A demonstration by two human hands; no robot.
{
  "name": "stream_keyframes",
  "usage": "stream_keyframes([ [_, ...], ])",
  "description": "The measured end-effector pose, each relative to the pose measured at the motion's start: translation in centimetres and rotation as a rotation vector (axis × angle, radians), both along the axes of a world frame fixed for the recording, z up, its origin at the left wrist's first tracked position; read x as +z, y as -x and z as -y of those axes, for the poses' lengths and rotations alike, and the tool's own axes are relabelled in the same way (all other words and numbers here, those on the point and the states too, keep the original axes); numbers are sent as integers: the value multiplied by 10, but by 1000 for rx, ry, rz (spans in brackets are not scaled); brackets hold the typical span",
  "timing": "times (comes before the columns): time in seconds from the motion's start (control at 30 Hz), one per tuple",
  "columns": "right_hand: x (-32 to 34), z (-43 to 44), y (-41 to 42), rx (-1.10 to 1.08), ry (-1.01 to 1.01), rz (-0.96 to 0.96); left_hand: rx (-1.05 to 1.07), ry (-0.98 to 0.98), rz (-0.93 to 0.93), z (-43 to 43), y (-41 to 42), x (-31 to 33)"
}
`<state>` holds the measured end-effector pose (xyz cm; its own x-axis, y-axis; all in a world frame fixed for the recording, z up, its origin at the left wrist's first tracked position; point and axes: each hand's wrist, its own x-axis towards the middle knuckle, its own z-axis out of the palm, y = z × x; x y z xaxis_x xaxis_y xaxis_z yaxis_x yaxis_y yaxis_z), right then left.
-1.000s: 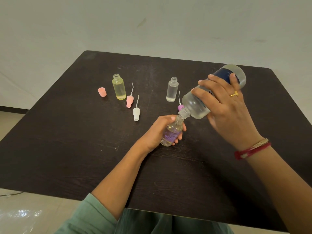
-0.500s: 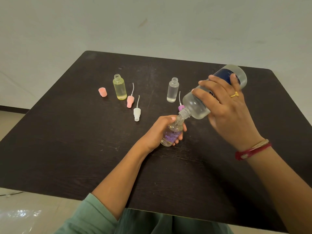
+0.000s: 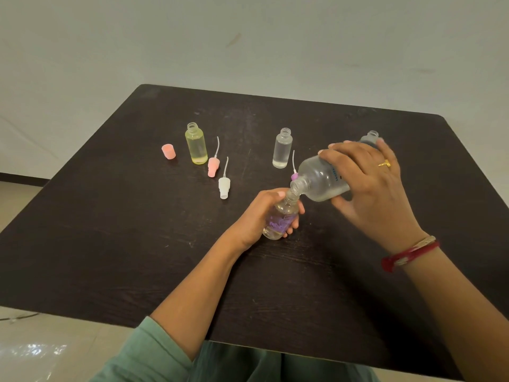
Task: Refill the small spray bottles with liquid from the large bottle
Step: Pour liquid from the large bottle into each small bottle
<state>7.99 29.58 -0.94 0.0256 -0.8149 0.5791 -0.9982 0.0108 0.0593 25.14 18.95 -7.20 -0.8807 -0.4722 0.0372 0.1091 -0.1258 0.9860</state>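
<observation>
My right hand point(image 3: 366, 183) grips the large clear bottle point(image 3: 322, 177), tilted down to the left, its open neck at the mouth of a small purple-labelled bottle point(image 3: 281, 221). My left hand point(image 3: 256, 216) holds that small bottle, leaning slightly, on the dark table point(image 3: 137, 244); clear liquid fills it partway. Farther back stand an open yellow bottle point(image 3: 197, 146) and an open clear small bottle point(image 3: 282, 148). The neck of another small clear bottle point(image 3: 372, 135) shows behind my right hand.
Loose on the table lie a pink cap point(image 3: 168, 151), a pink sprayer head point(image 3: 213, 166) and a white sprayer head point(image 3: 224, 184), both with dip tubes. A purple sprayer head point(image 3: 294, 176) sits partly hidden behind the large bottle's neck.
My right hand has lowered the large bottle's base, so it lies flatter. A small clear bottle behind that hand has come into view. My left hand has stayed put.
</observation>
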Motion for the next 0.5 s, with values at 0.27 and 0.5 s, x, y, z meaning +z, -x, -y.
stream_keyframes([
  [0.27, -22, -7, -11, 115, 118, 1003, 126, -130, -145, 0, 1, 1],
  [0.5, -48, -9, -11, 87, 347, 1437, 253, -182, -182, 1, 1, 1],
])
